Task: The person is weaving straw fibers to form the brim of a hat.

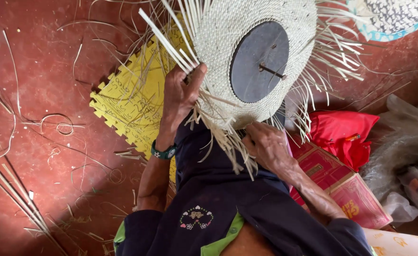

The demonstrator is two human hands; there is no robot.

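A round woven straw piece [218,52], hat-shaped, rests over my lap with loose pale strips sticking out all around its edge. A dark grey disc [256,61] with a small metal pin sits at its centre. My left hand [180,97] grips the left rim, thumb pressed on the weave beside several upright strips. A green band circles that wrist. My right hand [268,144] pinches loose strands at the lower rim, fingers closed on them.
A yellow foam puzzle mat [128,102] with handwriting lies on the red floor [43,85] under the work. Scattered straw strips [14,189] litter the left. Red cardboard boxes [346,185], a red bag [341,132] and plastic bags crowd the right.
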